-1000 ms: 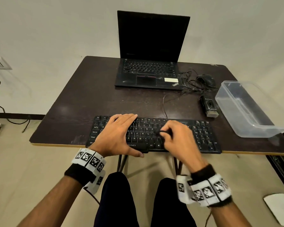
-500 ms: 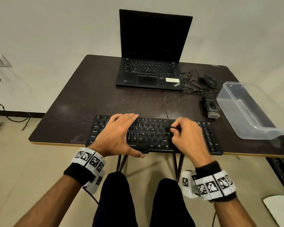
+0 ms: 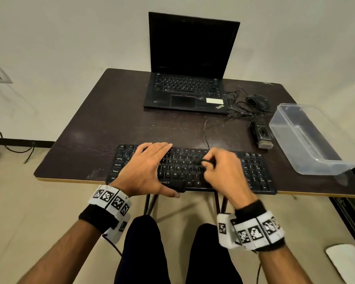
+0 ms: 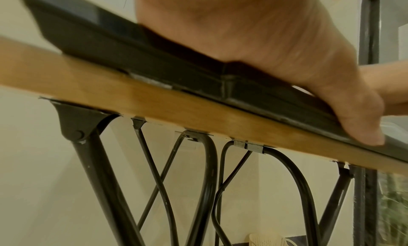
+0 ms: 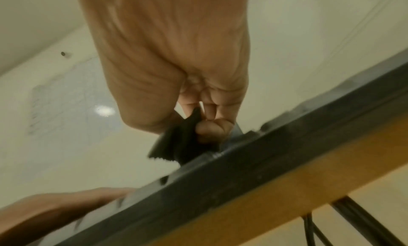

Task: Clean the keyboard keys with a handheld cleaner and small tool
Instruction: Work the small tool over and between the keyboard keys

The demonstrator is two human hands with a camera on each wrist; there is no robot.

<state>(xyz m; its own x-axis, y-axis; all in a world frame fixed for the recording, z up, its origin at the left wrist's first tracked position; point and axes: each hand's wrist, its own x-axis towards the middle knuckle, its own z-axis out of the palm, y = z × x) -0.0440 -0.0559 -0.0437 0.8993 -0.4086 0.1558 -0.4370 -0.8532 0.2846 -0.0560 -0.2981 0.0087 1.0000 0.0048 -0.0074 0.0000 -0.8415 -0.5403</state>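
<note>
A black keyboard [image 3: 182, 167] lies along the front edge of the dark table [image 3: 103, 128]. My left hand [image 3: 146, 167] rests flat on its left half, fingers straight, thumb along the front rim [image 4: 364, 124]. My right hand [image 3: 219, 169] is over the keys right of centre, fingers curled, pinching a small black cloth-like tool [image 3: 205, 163] against them. In the right wrist view the tool [image 5: 183, 138] shows a zigzag edge and touches the keyboard [image 5: 264, 171]. The black handheld cleaner [image 3: 262, 136] lies on the table behind the keyboard's right end, untouched.
An open black laptop [image 3: 189, 78] stands at the back of the table. A mouse [image 3: 258, 102] and tangled cable [image 3: 236, 107] lie to its right. A clear plastic bin [image 3: 307, 140] sits at the right edge. My knees are under the table front.
My right hand swept the tool to the right along the keys, then back to the left. The left hand stayed flat on the keyboard.
</note>
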